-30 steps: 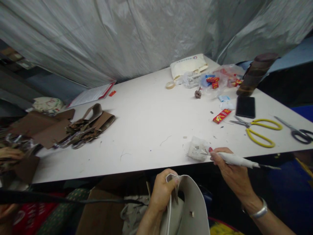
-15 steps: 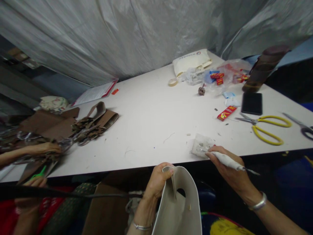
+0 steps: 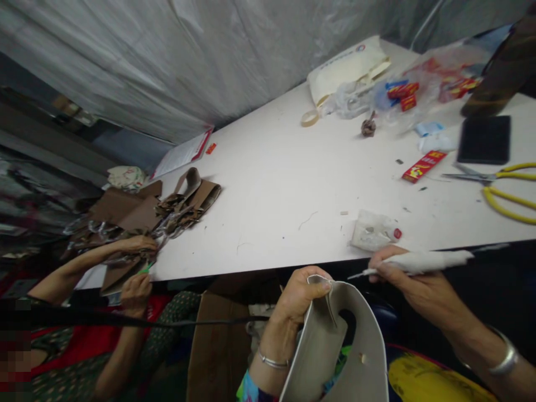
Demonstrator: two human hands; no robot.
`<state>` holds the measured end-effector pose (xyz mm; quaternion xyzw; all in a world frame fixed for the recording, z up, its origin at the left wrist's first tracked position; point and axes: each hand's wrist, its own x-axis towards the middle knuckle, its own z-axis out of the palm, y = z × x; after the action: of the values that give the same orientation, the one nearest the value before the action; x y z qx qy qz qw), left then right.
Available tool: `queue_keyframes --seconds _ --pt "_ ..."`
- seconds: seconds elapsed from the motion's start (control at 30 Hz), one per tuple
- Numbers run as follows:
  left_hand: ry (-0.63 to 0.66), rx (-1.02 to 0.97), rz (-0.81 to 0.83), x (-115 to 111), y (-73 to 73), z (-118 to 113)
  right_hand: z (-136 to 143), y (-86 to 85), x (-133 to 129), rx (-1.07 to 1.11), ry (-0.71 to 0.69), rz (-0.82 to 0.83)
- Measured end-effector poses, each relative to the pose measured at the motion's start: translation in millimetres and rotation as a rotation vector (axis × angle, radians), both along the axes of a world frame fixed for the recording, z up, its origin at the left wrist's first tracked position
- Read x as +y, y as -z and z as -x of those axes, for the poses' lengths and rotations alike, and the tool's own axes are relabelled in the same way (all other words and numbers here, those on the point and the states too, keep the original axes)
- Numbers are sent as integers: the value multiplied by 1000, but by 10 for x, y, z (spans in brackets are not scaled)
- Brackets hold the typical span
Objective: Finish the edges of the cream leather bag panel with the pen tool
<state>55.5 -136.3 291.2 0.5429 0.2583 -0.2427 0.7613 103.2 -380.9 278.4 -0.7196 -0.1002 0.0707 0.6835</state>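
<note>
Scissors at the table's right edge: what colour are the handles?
Yellow handles on the scissors, clearest in the head view.

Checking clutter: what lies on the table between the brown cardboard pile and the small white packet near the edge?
Head view: bare white table between the cardboard pile and white packet.

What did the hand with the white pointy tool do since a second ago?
The right hand pulled the white-wrapped tool back off the small white packet on the table, toward the grey-white piece. A co-worker's hands came into view at the brown pieces. The left hand still pinches the piece's top edge; the right still grips the tool.
</note>
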Motion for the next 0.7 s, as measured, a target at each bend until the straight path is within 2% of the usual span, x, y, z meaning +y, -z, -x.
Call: queue_keyframes --seconds 0.1,0.2,0.5,0.7 --pt "42 -1 20 -48 -30 -8 67 -81 127 37 -127 -32" --pt "49 -4 35 -71 -46 -8 89 -96 158 64 -183 -18" --pt "58 -18 65 -107 -89 -4 63 -53 161 62 -211 -7" --pt "33 -45 37 -191 -16 15 23 -20 211 13 -196 12"
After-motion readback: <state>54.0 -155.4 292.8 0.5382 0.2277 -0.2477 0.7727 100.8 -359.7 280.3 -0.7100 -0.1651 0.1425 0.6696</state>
